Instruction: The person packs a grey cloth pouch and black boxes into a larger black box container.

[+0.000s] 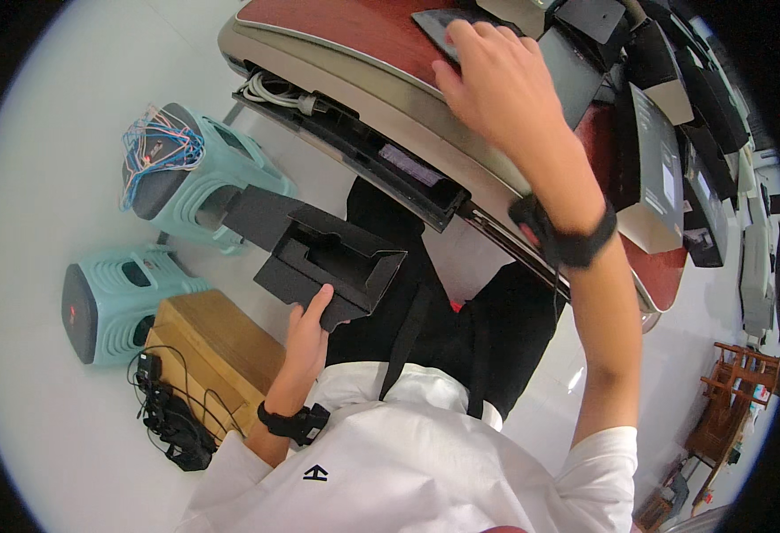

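Note:
My left hand point(309, 333) grips an open black cardboard box point(337, 260) by its near side, thumb on top. The box is tilted above my lap, with a flap spread out to the left and its hollow inside facing up. My right hand point(496, 73) reaches palm down over the reddish-brown table point(357, 26). Its thumb stands apart from the fingers. Beneath these fingers is a dark flat piece point(433, 30); whether they touch it cannot be told. Black straps with small devices are on both wrists.
An open drawer point(363, 153) holding a pale cable point(267, 93) juts from the table's front. Several dark boxes point(650, 166) crowd the right side. Left are a stool point(90, 313), another stool point(190, 173) bearing wire hangers point(163, 143), and a brown carton point(223, 333) with black cables point(177, 426).

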`<state>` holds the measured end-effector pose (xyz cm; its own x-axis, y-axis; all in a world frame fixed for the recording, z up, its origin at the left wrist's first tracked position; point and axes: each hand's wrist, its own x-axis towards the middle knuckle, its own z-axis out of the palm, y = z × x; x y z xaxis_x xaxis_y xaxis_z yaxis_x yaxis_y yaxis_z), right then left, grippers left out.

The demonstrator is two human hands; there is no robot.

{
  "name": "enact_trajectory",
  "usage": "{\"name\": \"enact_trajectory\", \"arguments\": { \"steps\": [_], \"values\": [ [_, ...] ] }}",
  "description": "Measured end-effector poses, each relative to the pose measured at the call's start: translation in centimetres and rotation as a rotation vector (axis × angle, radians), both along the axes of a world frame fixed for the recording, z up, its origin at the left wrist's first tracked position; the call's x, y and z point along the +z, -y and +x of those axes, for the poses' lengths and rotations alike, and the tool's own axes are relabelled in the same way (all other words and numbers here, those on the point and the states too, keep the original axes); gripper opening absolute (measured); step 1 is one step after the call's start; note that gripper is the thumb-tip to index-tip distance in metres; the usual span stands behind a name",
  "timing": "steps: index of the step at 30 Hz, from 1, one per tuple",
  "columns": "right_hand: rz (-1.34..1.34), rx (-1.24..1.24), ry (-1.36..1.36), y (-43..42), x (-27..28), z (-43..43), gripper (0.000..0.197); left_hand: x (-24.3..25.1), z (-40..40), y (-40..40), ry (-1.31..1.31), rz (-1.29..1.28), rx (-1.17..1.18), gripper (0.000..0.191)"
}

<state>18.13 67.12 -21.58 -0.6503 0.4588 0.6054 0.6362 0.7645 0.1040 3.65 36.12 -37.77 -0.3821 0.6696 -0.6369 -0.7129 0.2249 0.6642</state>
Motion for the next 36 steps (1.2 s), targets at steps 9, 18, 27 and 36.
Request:
{"name": "enact_trajectory", "arguments": {
  "steps": [9, 18, 27, 36],
  "values": [
    [-0.152, -0.19, 0.142, -8.4, -4.0, -1.8, 0.017, -0.7, 1.1, 0.3, -0.125, -0.044, 0.024, 0.053],
    [-0.565, 0.096, -0.369, -2.4, 0.8, -0.6, 0.026, 1.9, 2.2, 1.0, -0.017, -0.041, 0.073, 0.05],
    [-0.787, 0.265, -1.367, -0.1, 4.8, 4.9, 0.028, 1.9, 6.0, 1.0, 0.207, 0.009, -0.186, 0.032],
    [-0.534, 0.243, -1.127, 8.3, 2.6, 18.4, 0.031, 3.5, 9.1, -1.8, 0.322, 0.047, -0.599, 0.049]
  ]
}}
